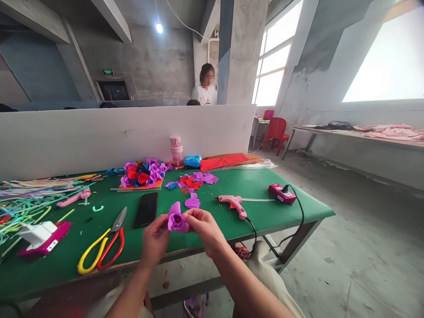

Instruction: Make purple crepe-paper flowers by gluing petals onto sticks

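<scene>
Between my two hands, over the table's front edge, is a purple paper flower point(177, 219) with a dark reddish centre. My left hand point(155, 238) pinches its left side. The fingers of my right hand point(203, 227) are closed on the petals at its right. Just beyond the flower lie loose purple petals point(192, 202). To the right rests a pink hot glue gun point(233, 204) with a glue stick in its back. A black phone point(146, 210) lies left of my hands, and scissors point(111, 243) with one yellow and one red handle lie further left.
Finished flowers point(142, 173) are heaped at the back, near cut petals point(192, 180) and a pink bottle point(176, 151). Thin coloured strips point(29, 207) and a power strip point(44, 238) cover the left. A corded socket point(282, 193) sits right. A person point(205, 90) stands behind the white partition point(82, 139).
</scene>
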Available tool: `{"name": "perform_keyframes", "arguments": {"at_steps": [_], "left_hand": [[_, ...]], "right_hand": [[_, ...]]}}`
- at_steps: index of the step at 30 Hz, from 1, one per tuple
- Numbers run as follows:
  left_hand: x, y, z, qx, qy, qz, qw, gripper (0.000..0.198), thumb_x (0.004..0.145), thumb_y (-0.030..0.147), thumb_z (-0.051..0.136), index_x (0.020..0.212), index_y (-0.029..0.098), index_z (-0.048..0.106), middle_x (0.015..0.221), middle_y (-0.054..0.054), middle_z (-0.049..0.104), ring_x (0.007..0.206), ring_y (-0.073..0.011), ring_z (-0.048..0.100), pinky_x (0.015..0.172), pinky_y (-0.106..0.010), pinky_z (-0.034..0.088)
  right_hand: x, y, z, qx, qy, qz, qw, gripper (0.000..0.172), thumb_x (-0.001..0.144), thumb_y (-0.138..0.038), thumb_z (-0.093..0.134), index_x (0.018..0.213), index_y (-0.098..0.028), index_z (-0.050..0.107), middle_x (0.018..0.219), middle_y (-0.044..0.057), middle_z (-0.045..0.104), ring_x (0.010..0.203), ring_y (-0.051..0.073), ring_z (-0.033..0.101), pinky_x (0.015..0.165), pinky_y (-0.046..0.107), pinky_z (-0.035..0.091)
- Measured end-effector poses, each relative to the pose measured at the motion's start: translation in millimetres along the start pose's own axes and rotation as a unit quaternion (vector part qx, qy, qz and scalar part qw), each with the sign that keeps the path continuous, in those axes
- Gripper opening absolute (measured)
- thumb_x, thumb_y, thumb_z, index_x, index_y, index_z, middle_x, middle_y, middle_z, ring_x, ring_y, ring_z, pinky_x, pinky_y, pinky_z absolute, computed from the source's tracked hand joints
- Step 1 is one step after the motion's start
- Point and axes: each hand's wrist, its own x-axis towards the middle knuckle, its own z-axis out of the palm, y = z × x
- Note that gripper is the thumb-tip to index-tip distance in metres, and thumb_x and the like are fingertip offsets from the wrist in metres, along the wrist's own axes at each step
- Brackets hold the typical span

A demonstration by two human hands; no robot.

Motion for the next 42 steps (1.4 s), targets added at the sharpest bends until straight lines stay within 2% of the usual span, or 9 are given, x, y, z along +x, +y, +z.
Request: {"name": "perform_keyframes", "arguments": {"at_steps": [6,13,18,23,30,36,38,42], "left_hand": [[1.3,-6.2,4.2,-0.05,0.008,-0.04,0.998,0.015,0.07,0.032,0.069,0.074,0.017,0.069,0.061,0.003,0.058,0.064,-0.0129,0.051,0.06,-0.021,0.042],[4.2,-15.2,4.3,-0.084,0.045,-0.063,0.993,0.023,0.066,0.032,0.073,0.084,0.017,0.072,0.065,0.002,0.062,0.067,-0.0146,0.054,0.063,-0.024,0.045],[3.0,-9.1,5.8,-0.105,0.026,-0.066,0.992,0.026,0.067,0.029,0.074,0.09,0.018,0.072,0.064,0.002,0.063,0.064,-0.0135,0.054,0.061,-0.024,0.046],[1.8,-5.4,7.0,-0.115,0.007,-0.075,0.991,0.028,0.068,0.032,0.074,0.09,0.017,0.071,0.067,0.0,0.066,0.062,-0.0143,0.057,0.06,-0.025,0.049],[1.2,-2.3,8.3,-0.11,-0.006,-0.075,0.991,0.025,0.068,0.039,0.073,0.078,0.016,0.07,0.064,0.0,0.066,0.057,-0.0141,0.059,0.058,-0.025,0.049],[-0.2,-2.1,8.2,-0.098,-0.014,-0.076,0.992,0.022,0.07,0.036,0.071,0.079,0.017,0.07,0.064,0.001,0.066,0.057,-0.0138,0.059,0.058,-0.025,0.049],[-0.1,-5.0,8.4,-0.108,-0.003,-0.082,0.991,0.02,0.07,0.035,0.07,0.08,0.017,0.069,0.065,0.0,0.066,0.057,-0.0137,0.059,0.059,-0.025,0.049],[0.6,-9.4,10.4,-0.143,0.018,-0.093,0.985,0.019,0.069,0.031,0.072,0.08,0.017,0.069,0.066,0.0,0.067,0.06,-0.0138,0.059,0.062,-0.026,0.049]], "right_hand": [[3.6,2.6,-4.7,0.086,-0.014,0.058,0.995,0.031,0.058,-0.041,0.076,0.067,-0.014,0.061,0.058,-0.003,0.057,0.052,0.007,0.052,0.058,0.022,0.044],[-1.0,1.9,-0.7,0.049,-0.03,0.038,0.998,0.029,0.062,-0.04,0.074,0.07,-0.015,0.062,0.06,-0.001,0.061,0.055,0.008,0.053,0.061,0.023,0.044],[-1.6,3.7,4.2,0.054,-0.022,0.014,0.998,0.031,0.058,-0.04,0.077,0.065,-0.016,0.058,0.058,-0.002,0.06,0.051,0.007,0.049,0.059,0.022,0.042],[-3.2,-2.0,5.0,0.025,-0.002,-0.013,1.0,0.026,0.059,-0.036,0.075,0.065,-0.016,0.059,0.058,-0.001,0.06,0.054,0.009,0.051,0.06,0.023,0.042],[-1.8,-0.9,3.4,0.003,0.02,-0.005,1.0,0.026,0.062,-0.038,0.071,0.064,-0.016,0.057,0.057,-0.003,0.057,0.049,0.007,0.047,0.055,0.021,0.039],[0.8,0.9,0.0,-0.028,0.049,-0.022,0.998,0.026,0.064,-0.037,0.07,0.063,-0.017,0.055,0.054,-0.004,0.054,0.048,0.007,0.045,0.052,0.02,0.036],[-0.2,0.1,0.2,-0.018,0.041,-0.022,0.999,0.025,0.067,-0.038,0.069,0.067,-0.017,0.057,0.054,-0.005,0.054,0.048,0.007,0.046,0.054,0.021,0.038],[-3.1,3.8,4.3,0.004,-0.014,0.008,1.0,0.029,0.066,-0.042,0.072,0.07,-0.015,0.061,0.061,-0.001,0.061,0.05,0.007,0.049,0.057,0.022,0.041]]}}
